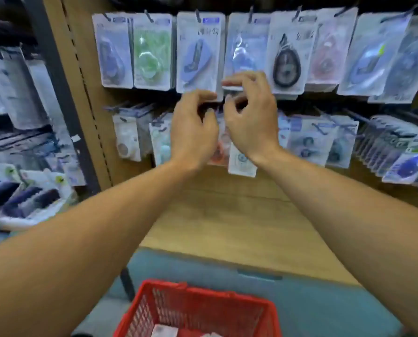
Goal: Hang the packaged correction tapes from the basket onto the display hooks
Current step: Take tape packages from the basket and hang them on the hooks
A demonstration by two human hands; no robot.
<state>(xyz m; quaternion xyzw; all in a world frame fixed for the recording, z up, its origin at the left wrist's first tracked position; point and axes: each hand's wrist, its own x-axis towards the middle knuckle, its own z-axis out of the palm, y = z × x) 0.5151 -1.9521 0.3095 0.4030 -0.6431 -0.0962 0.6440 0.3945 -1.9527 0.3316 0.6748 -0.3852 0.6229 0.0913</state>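
A packaged correction tape (242, 158) is seen hanging in the lower row of the display, its white lower half showing below the right hand (251, 120) at about 6 o'clock from the palm; its top is hidden behind the two hands, so whether it is gripped cannot be told. The right hand's fingers (237, 81) are curled and slightly spread, with the thumb and forefinger brought close near the bottom edge of an upper-row package (245, 49). The left hand (193, 127) is held just beside it at 9 o'clock, fingers bent inward toward the same hidden spot; what they pinch, if anything, cannot be made out through the blur. An orange-tinted package (219, 152) is glimpsed between the two wrists. Above, at 12 o'clock, a row of blister packs is hung on dark display hooks (198, 15), including a green one (152, 52) and a black one (285, 64). Further packs are ranged at 3 o'clock on angled hooks. Behind everything a wooden panel (222, 215) is seen. At 6 o'clock, near the lower edge, a red basket (203, 310) is placed, with pale packages (164, 331) lying in its bottom.
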